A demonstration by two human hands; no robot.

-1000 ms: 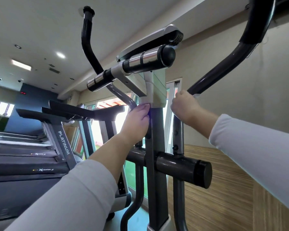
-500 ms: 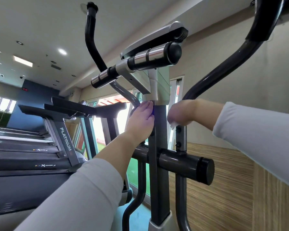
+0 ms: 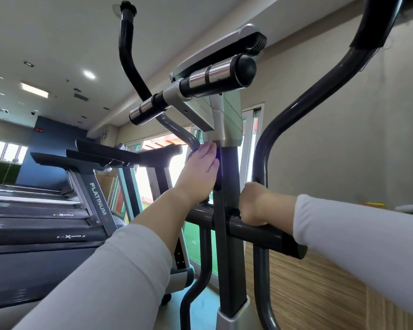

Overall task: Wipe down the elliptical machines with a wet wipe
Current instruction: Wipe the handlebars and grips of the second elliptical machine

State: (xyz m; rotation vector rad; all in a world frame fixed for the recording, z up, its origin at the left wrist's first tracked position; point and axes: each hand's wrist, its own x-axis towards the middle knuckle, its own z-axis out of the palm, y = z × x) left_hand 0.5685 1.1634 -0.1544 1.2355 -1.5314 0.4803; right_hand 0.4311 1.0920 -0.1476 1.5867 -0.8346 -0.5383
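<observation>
Your right hand [image 3: 254, 203] has slid down the glossy black swing-arm tube [image 3: 260, 160], which rises just right of the elliptical's upright grey post [image 3: 229, 186]. It now curls tight round that tube just above the round horizontal crossbar [image 3: 260, 231]. Your left hand [image 3: 199, 172] lies flat, fingers straight, against the post's left side.

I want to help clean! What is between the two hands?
The elliptical's dark upright post stands between the left hand and the right hand, which grips the side bar. The head view shows this.
</observation>
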